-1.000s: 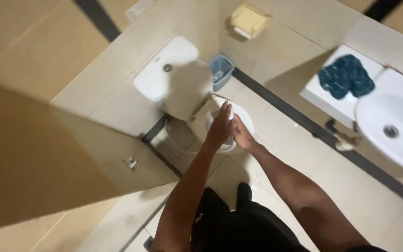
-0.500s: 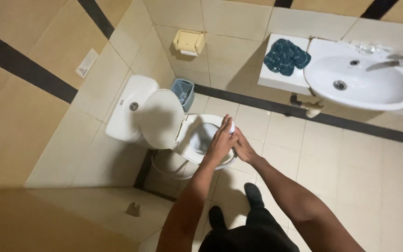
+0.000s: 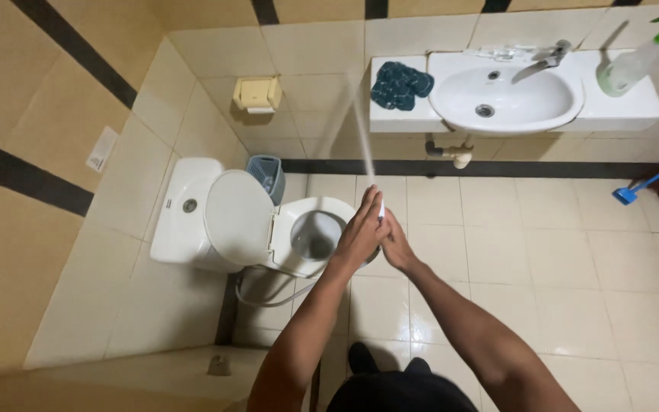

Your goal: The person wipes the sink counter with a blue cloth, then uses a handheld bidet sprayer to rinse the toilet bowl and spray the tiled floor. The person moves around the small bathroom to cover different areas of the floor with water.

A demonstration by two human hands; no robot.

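To the right of my hands I see wide bare glossy cream floor tiles point(image 3: 573, 267); to their left the white ceramic toilet point(image 3: 215, 221), lid raised, crowds close, its bowl rim just beside my left hand point(image 3: 360, 233). That hand wraps closed around a slim white spray nozzle point(image 3: 380, 207), and my right hand point(image 3: 397, 246) cups it from below, fingers closed on the same nozzle. A thin water jet point(image 3: 361, 137) shoots up-frame toward the white oval washbasin point(image 3: 505, 99). Since 0.5 s ago the view has tilted, so the basin sits straight ahead beyond my hands.
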